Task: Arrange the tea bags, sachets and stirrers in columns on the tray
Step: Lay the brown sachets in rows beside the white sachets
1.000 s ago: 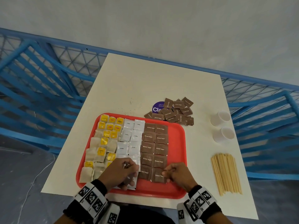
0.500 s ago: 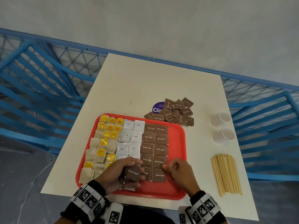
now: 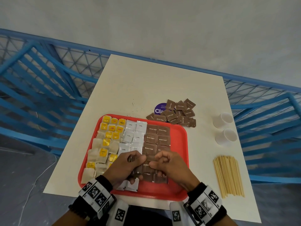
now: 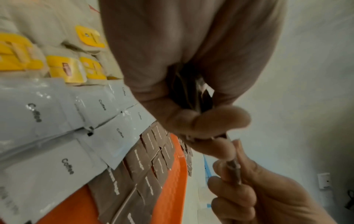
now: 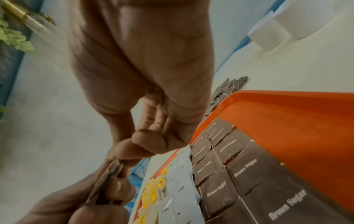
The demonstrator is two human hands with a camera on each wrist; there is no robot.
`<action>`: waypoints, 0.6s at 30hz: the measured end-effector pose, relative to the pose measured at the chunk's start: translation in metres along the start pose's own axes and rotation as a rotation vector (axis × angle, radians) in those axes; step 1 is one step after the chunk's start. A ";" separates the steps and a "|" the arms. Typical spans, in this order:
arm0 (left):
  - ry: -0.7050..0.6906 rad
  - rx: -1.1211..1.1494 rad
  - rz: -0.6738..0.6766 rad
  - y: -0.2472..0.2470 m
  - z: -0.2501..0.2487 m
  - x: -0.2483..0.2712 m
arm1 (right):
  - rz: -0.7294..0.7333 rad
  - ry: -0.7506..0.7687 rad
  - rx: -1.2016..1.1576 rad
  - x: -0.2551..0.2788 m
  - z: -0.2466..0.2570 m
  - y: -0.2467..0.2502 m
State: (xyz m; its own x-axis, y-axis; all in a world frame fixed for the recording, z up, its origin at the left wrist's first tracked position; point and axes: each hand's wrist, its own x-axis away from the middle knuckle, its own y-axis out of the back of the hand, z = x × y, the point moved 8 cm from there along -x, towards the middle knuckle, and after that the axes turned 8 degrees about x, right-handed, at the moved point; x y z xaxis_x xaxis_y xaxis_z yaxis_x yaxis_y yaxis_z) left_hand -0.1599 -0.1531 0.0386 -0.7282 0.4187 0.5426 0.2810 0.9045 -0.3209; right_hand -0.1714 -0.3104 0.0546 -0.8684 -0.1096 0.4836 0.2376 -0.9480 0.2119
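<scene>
A red tray (image 3: 179,160) holds yellow-tagged tea bags (image 3: 107,144) on its left, white coffee sachets (image 3: 130,136) in the middle and brown sugar sachets (image 3: 156,136) in two columns to their right. Above the tray's near part, my left hand (image 3: 138,160) grips a small stack of brown sugar sachets (image 4: 188,97). My right hand (image 3: 156,162) meets it and pinches the edge of a brown sachet (image 4: 232,171) between thumb and fingers (image 5: 153,142). The hands hide the near rows. Wooden stirrers (image 3: 228,175) lie on the table to the right of the tray.
A loose pile of brown sugar sachets (image 3: 175,115) lies behind the tray on a purple sticker. Two white cups (image 3: 223,119) (image 3: 226,137) lie on their sides at the right. The tray's right strip is bare red. Blue railings surround the white table (image 3: 146,82).
The left hand rose off the coffee sachets with a stack of brown sachets. The right hand left the tray's brown column, moved to the stack and now pinches a sachet.
</scene>
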 end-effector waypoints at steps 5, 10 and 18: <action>0.021 0.112 0.126 -0.007 -0.001 0.001 | -0.003 0.056 0.026 -0.001 0.004 0.000; -0.017 0.066 0.070 -0.005 -0.003 0.000 | -0.012 0.073 0.031 -0.001 0.008 -0.001; -0.038 -0.042 -0.045 0.010 0.002 0.000 | 0.043 -0.032 -0.033 0.004 -0.006 -0.011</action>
State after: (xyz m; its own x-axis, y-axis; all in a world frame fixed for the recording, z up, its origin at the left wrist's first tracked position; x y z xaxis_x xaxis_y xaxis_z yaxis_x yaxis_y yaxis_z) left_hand -0.1584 -0.1447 0.0333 -0.7641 0.3746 0.5252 0.2727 0.9254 -0.2633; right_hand -0.1798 -0.3025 0.0492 -0.8433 -0.1418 0.5184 0.2597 -0.9520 0.1621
